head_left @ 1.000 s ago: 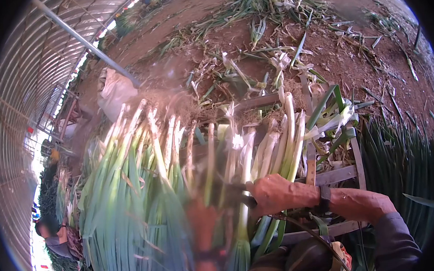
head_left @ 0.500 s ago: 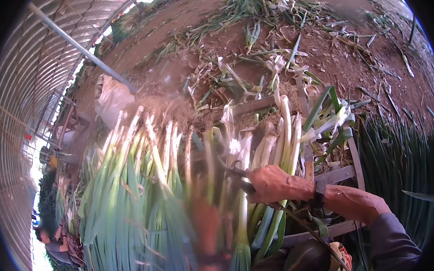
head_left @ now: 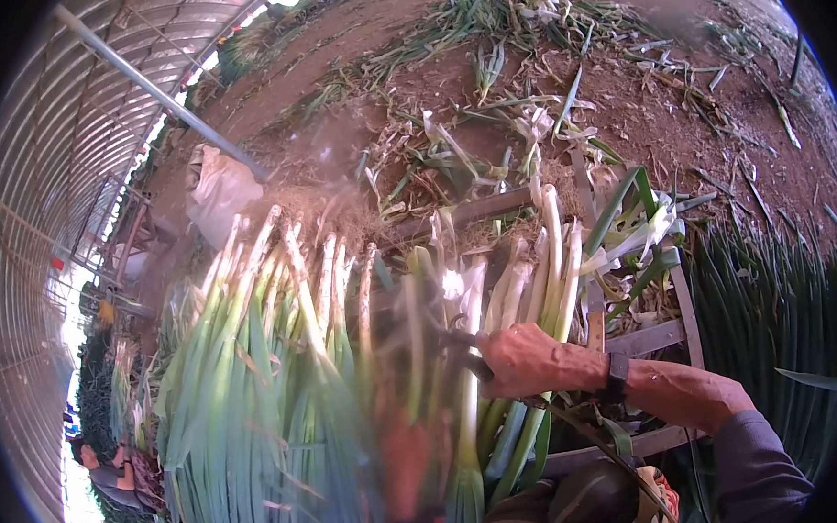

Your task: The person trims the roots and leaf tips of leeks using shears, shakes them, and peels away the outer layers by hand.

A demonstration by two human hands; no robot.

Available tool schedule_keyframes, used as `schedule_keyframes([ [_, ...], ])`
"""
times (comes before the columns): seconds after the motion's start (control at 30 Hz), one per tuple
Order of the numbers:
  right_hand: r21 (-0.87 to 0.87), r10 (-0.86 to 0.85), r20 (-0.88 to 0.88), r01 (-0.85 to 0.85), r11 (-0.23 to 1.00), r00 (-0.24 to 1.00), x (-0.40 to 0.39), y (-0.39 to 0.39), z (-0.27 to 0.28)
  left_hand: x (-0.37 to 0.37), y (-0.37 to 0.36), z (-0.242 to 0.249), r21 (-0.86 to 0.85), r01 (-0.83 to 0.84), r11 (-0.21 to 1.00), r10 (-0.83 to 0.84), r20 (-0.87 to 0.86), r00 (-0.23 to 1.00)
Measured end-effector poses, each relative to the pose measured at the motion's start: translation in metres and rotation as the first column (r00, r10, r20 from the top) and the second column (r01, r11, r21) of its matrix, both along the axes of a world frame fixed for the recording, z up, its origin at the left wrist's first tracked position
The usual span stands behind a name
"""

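A big bundle of leeks (head_left: 281,366) with white shanks and long green leaves lies in front of me, shanks pointing away. My right hand (head_left: 530,358) is closed on a dark tool (head_left: 459,343) whose tip points left into the stalks; a thin hose (head_left: 593,447) trails from it toward my lap. A watch sits on that wrist. My left hand (head_left: 406,444) is a motion blur low among the leek leaves, and its grip is unclear. A second group of leeks (head_left: 544,273) leans just above my right hand.
A wooden frame (head_left: 646,339) stands under the leeks at right. Leek trimmings (head_left: 487,133) litter the brown soil beyond. A white sack (head_left: 217,186) and a slanting metal pole (head_left: 154,91) are at left. Dark green leaves (head_left: 776,307) pile up at right. Another person (head_left: 95,463) crouches lower left.
My left hand keeps moving fast in the leek leaves, staying blurred. My right hand has shifted slightly up and left with the dark tool. The leek bundle barely moved.
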State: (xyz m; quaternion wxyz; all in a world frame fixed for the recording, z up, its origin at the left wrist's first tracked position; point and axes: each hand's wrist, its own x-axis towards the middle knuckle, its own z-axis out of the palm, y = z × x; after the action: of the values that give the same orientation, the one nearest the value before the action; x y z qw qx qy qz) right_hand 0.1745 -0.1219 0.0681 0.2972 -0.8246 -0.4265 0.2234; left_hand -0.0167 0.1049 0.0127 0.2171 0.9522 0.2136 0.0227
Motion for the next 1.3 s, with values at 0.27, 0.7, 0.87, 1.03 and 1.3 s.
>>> schedule_keyframes([
  [0.27, 0.002, 0.071, -0.084, -0.071, 0.997, 0.994, -0.018, -0.001, 0.018, 0.006, 0.028, -0.005, 0.328, -0.216, 0.920, 0.116, 0.298, 0.947],
  [0.7, 0.063, 0.267, -0.014, -0.265, 0.962, 0.964, -0.040, 0.013, 0.020, 0.026, 0.069, -0.028, 0.225, -0.176, 0.958, 0.174, 0.026, 0.984],
  [0.87, 0.035, 0.308, -0.047, -0.307, 0.951, 0.950, -0.038, 0.008, 0.021, 0.025, 0.068, -0.035, 0.183, -0.111, 0.977, 0.111, 0.008, 0.994],
  [1.03, 0.101, 0.252, -0.010, -0.250, 0.963, 0.968, -0.037, 0.005, 0.006, 0.024, 0.056, -0.025, 0.049, -0.149, 0.988, 0.153, -0.103, 0.983],
  [1.3, 0.003, 0.102, -0.030, -0.102, 0.995, 0.994, -0.018, 0.005, 0.018, 0.046, 0.041, 0.010, -0.020, -0.131, 0.991, 0.122, -0.258, 0.959],
])
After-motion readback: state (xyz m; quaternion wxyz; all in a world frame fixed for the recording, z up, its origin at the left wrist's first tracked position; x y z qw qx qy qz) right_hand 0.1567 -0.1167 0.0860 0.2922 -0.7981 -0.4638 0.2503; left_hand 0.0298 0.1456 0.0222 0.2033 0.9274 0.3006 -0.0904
